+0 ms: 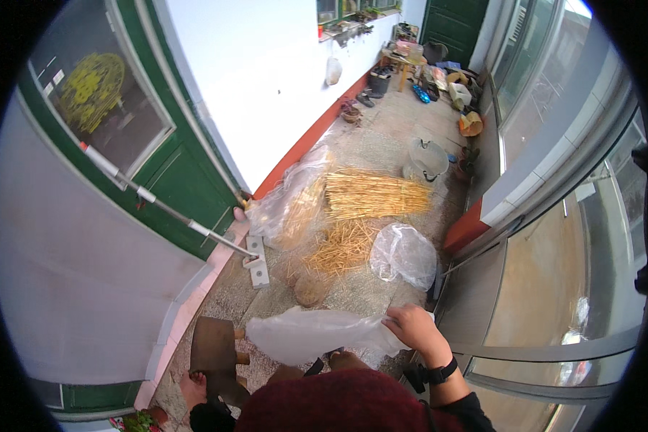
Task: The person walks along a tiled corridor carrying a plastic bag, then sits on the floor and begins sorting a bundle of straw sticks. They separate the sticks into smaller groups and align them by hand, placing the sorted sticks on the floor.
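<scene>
My right hand (pixel 412 327) grips the right end of a translucent plastic sheet or bag (pixel 324 330), which stretches leftward in front of my legs. Down at the left, my left hand (pixel 194 384) touches the edge of a dark wooden stool (pixel 213 351) that lies tipped with its legs pointing right. Beyond the plastic, loose cut straw (pixel 343 245) lies on the floor below a neat bundle of straw stalks (pixel 378 193). A clear plastic bag (pixel 403 256) rests right of the loose straw. To the left, another clear bag (pixel 297 202) holds straw. A round brown pad or block (pixel 309 290) sits nearer me.
A mop (pixel 177 216) leans across the green door (pixel 167 189) at left, its head on the floor. A clear tub (pixel 428 160) stands behind the straw bundle. Glass panels (pixel 540 275) line the right. Shoes, pots and a small table (pixel 405 60) are farther back.
</scene>
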{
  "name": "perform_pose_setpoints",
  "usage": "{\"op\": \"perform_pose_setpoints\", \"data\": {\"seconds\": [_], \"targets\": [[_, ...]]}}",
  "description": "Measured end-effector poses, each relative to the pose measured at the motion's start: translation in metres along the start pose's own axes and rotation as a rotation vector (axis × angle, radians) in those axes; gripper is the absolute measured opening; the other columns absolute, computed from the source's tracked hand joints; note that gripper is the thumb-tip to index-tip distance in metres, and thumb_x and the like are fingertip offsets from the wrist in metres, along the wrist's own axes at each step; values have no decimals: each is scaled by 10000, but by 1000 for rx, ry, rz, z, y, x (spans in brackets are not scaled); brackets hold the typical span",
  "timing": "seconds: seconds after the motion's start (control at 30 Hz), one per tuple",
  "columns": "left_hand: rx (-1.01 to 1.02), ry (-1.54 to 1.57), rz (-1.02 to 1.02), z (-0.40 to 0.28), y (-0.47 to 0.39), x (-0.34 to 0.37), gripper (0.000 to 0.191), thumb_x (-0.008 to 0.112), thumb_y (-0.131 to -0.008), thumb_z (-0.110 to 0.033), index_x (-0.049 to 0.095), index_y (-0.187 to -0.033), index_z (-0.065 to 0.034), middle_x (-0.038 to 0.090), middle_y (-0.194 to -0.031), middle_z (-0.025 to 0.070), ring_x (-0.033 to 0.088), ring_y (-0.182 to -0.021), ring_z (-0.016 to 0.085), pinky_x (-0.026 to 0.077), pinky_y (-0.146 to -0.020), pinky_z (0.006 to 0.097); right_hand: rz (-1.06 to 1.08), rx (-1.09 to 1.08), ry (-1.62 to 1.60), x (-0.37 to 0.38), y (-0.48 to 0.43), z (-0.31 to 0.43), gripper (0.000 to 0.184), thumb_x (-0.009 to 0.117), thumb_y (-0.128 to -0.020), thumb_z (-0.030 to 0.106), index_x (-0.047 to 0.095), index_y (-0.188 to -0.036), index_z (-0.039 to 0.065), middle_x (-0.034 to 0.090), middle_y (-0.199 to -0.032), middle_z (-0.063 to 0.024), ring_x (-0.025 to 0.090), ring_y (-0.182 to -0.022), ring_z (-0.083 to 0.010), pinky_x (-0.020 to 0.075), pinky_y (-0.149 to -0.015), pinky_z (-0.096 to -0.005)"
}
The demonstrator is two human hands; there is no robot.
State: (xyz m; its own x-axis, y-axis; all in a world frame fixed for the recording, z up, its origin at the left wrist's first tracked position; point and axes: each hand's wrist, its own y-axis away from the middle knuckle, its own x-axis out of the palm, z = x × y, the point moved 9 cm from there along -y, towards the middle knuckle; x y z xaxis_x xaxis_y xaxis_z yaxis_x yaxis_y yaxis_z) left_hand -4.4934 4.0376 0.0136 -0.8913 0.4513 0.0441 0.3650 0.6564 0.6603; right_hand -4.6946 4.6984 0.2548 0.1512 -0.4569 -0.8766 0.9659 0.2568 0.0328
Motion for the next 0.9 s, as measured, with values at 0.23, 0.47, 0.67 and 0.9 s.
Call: {"op": "perform_pose_setpoints", "data": {"seconds": [0.23, 0.47, 0.67, 0.9], "targets": [[-50, -153, 203, 1, 3, 216, 283, 513, -974, -338, 515, -848, -84, 563, -713, 47, 584, -676, 193, 511, -640, 336, -180, 165, -28, -47, 5, -78, 214, 672, -813, 235, 585, -730, 57, 595, -667, -164, 576, -679, -369, 464, -636, -472], [-63, -300, 266, 43, -17, 405, 382, 479, -996, -375, 522, -769, -71, 562, -663, 68, 596, -616, 203, 523, -577, 358, -297, 455, 27, -105, -19, -164, 190, 719, -779, 215, 619, -763, 53, 561, -658, -170, 575, -679, -369, 456, -611, -463], [-123, -328, 342, 85, -31, 542, 310, 463, -1002, -362, 521, -919, -69, 559, -703, 64, 588, -606, 201, 515, -562, 361, -339, 498, 142, -177, -106, -221, 178, 721, -769, 181, 610, -769, 42, 572, -688, -184, 571, -706, -383, 450, -620, -470], [-123, -424, 456, 97, -12, 712, 292, 465, -999, -345, 481, -1103, -73, 559, -730, 66, 587, -600, 194, 513, -568, 349, -616, 566, 217, -278, -173, -283, 196, 696, -756, 103, 530, -733, 1, 527, -691, -204, 526, -706, -408, 409, -620, -477]]}}
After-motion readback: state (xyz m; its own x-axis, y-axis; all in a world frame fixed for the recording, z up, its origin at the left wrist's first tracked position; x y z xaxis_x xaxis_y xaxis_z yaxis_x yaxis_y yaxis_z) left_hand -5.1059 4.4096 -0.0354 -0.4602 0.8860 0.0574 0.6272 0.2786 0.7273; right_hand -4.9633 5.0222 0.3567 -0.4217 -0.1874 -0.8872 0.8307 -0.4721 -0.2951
